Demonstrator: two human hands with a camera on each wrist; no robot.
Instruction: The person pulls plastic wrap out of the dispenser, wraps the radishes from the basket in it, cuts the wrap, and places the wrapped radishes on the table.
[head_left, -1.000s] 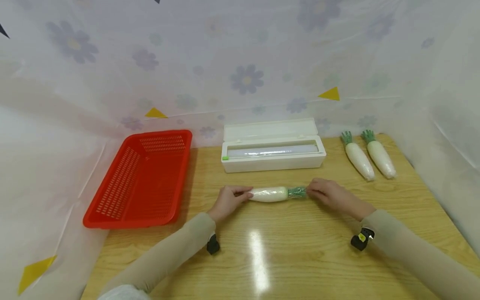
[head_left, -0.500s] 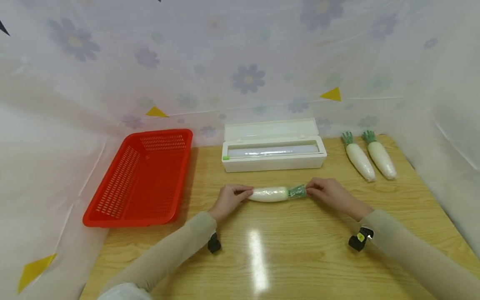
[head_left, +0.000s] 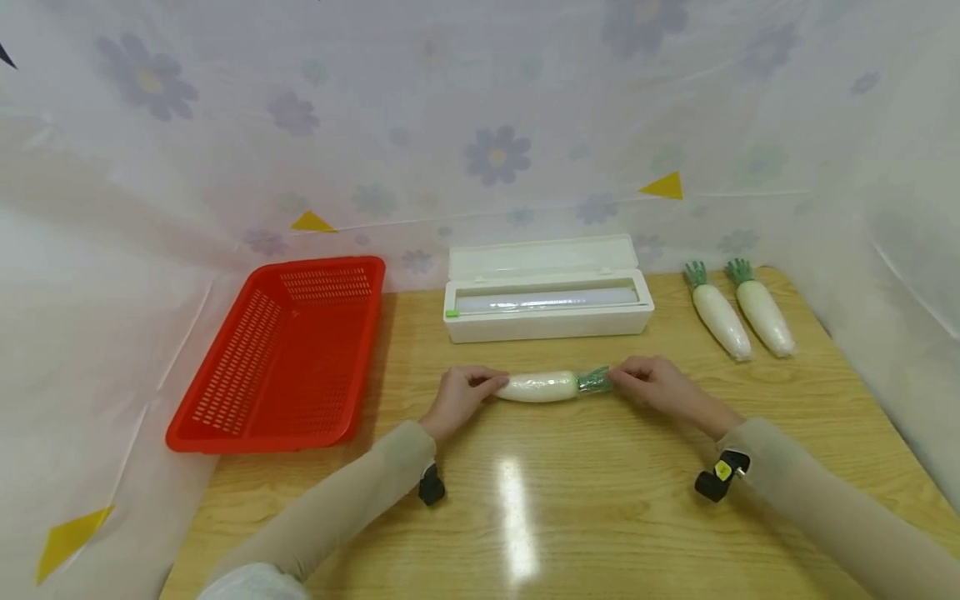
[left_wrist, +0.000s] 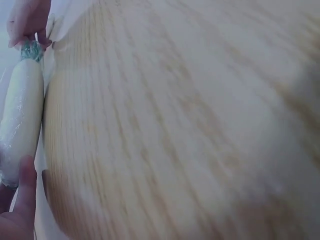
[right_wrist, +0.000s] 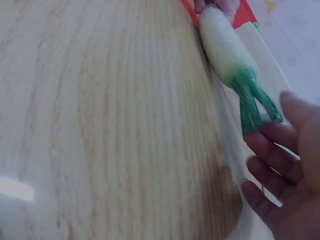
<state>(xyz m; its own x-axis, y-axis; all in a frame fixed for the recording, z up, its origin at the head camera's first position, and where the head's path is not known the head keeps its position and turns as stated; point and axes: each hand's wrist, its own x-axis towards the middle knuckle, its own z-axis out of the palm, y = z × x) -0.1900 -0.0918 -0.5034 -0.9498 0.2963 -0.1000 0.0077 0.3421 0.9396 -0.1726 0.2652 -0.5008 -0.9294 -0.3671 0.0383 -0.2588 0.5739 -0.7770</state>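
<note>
A white daikon radish (head_left: 538, 387) with green leaf stubs lies on the table in the middle of the head view, covered in glossy clear film. My left hand (head_left: 459, 402) pinches its pointed end between thumb and fingers. At the leafy end, my right hand (head_left: 660, 388) touches the green stubs. In the right wrist view, the fingers of the right hand (right_wrist: 295, 165) are loosely bent against the leaf tips and the thumb stands apart from them. The left wrist view shows the daikon (left_wrist: 22, 105) between both hands.
Behind the daikon stands a white cling film dispenser (head_left: 551, 323) with its lid raised and a roll inside. A red plastic basket (head_left: 352, 367) sits at the left. Two more film-covered daikons (head_left: 722, 321) lie at the back right of the wooden table (head_left: 600, 517).
The leaf stubs have tilted slightly upward and spread a little. My right hand has shifted slightly along the leafy end. The left hand keeps its place at the pointed end.
</note>
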